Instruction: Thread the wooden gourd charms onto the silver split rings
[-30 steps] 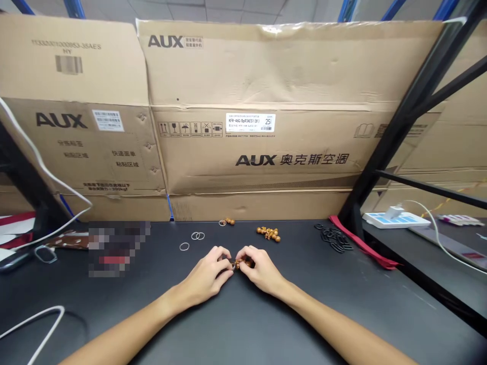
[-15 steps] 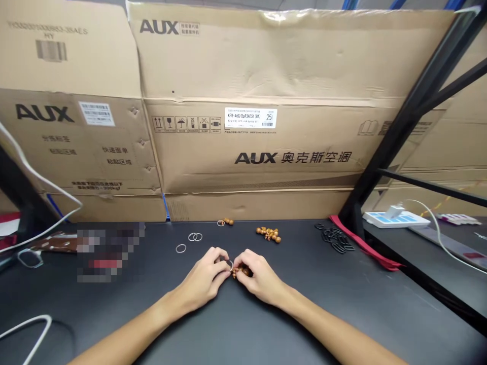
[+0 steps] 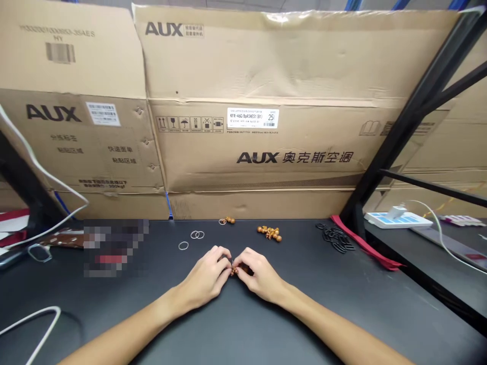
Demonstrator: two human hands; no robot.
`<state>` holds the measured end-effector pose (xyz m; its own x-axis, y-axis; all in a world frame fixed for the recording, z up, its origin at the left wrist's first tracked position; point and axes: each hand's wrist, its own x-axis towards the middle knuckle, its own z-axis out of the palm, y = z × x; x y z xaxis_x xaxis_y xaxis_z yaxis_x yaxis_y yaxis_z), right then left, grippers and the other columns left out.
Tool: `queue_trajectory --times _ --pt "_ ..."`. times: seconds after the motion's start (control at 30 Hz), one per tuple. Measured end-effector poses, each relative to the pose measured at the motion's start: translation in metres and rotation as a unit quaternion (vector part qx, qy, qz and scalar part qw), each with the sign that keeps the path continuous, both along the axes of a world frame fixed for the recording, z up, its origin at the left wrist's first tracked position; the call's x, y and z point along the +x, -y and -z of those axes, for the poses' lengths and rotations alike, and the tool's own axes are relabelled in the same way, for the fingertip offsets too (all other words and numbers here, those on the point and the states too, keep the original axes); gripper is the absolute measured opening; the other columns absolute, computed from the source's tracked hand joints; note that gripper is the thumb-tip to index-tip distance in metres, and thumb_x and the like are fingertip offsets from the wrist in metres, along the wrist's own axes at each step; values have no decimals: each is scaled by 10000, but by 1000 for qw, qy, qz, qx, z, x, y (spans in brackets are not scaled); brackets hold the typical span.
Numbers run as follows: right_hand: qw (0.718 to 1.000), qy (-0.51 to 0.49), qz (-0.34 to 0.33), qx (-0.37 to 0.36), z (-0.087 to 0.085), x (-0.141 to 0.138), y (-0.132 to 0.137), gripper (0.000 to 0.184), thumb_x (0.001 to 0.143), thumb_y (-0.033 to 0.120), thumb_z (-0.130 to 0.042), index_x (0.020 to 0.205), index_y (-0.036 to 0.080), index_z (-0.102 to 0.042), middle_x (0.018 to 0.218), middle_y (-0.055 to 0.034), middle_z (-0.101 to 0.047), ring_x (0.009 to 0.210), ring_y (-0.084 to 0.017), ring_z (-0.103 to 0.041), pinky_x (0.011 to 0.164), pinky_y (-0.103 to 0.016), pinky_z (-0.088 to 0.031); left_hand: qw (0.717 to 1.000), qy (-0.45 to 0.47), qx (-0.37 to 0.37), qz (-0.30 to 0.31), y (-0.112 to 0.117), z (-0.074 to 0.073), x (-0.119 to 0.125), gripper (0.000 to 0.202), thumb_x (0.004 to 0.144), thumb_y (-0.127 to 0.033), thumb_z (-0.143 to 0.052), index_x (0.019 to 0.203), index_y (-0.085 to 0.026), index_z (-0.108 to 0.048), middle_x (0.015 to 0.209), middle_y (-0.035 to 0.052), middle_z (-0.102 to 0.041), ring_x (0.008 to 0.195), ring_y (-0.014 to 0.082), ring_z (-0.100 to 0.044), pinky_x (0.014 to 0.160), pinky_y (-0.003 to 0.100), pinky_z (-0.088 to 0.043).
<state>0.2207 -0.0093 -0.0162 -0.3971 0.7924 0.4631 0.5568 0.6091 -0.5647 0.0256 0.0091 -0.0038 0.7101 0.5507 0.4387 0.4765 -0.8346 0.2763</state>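
My left hand [image 3: 207, 276] and my right hand [image 3: 258, 274] meet fingertip to fingertip on the black table [image 3: 236, 324]. Both are pinched shut. Between them sits a small brown wooden bead charm [image 3: 235, 270], held by my right fingers, and my left fingers pinch a small metal ring against it; the ring is mostly hidden. Beyond my hands lie a pile of brown bead charms [image 3: 270, 233], one charm with a ring [image 3: 226, 220], a pair of loose metal rings [image 3: 197, 234] and a single ring [image 3: 183, 246].
Big AUX cardboard boxes [image 3: 266, 111] wall off the table's back edge. Black rings [image 3: 337, 238] and a red strap [image 3: 361, 243] lie at the right by a black shelf post [image 3: 403, 121]. A white power strip [image 3: 395, 219] sits further right. White cables [image 3: 34, 324] lie at the left.
My fingertips have closed in tighter around the charm, hiding the ring that showed half a second ago. The hands stay in the same place; the view shifts slightly.
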Motion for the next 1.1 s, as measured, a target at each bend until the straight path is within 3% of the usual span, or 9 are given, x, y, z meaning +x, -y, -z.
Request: queue_trajectory --times 0.17,0.27,0.63,0.87,1.1 --pt "997 -8 79 -19 3 1 -6 139 795 84 -514 792 201 -589 756 -12 -572 675 -141 -536 636 -249 -435 1000 -5 19 -2 -1 2 -1 202 936 -174 -413 877 -190 -606 1064 76 -525 856 182 -508 769 321 -466" --pt "995 -10 94 -22 3 2 -8 128 792 90 -517 780 198 -586 754 -14 -578 694 -149 -542 653 -258 -439 1000 -12 21 -5 -1 2 -1 208 940 -186 -417 880 -192 -617 1041 74 -524 846 180 -507 755 315 -464" --pt "1000 -2 4 -11 3 1 -1 117 822 127 -516 840 202 -603 783 -11 -571 664 -123 -542 630 -234 -440 1000 13 -27 5 2 -1 -1 143 923 -202 -456 858 -187 -582 995 57 -530 867 178 -536 802 311 -476" --pt "996 -7 86 -32 0 0 -5 87 800 140 -550 770 206 -598 725 -4 -593 697 -152 -547 627 -252 -434 998 40 -49 -10 -5 3 -2 171 916 -195 -480 801 -185 -607 993 48 -516 868 163 -535 799 299 -465" --pt "995 -33 81 -57 1 3 -10 73 846 207 -553 791 199 -601 736 -4 -608 663 -140 -563 619 -251 -441 995 48 -77 -28 -9 3 -2 172 917 -210 -487 803 -198 -615 962 22 -522 841 146 -546 792 280 -459"
